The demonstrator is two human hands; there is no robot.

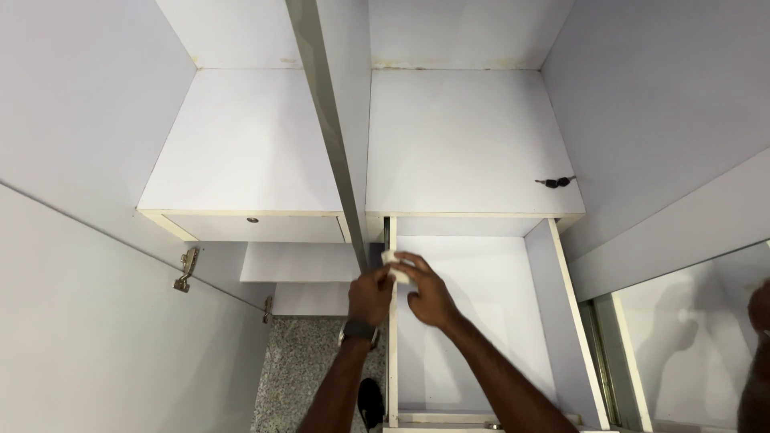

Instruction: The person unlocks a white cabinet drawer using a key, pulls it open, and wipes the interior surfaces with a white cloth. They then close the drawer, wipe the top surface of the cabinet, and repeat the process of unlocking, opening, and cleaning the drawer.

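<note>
1. Nearest the camera, two forearms reach up from the bottom edge; a dark watch (358,330) sits on the left wrist.
2. The right hand (429,293) pinches a small white object (395,265) in narrowed fingers, over the pulled-out drawer (481,321).
3. The left hand (370,295), curled close, meets it on the drawer's left wall, apparently steadying the piece.
4. Beyond the hands, a small bunch of keys (555,182) lies on the shelf.
5. Left of them, a hinge (187,269) shows on the open door.
</note>
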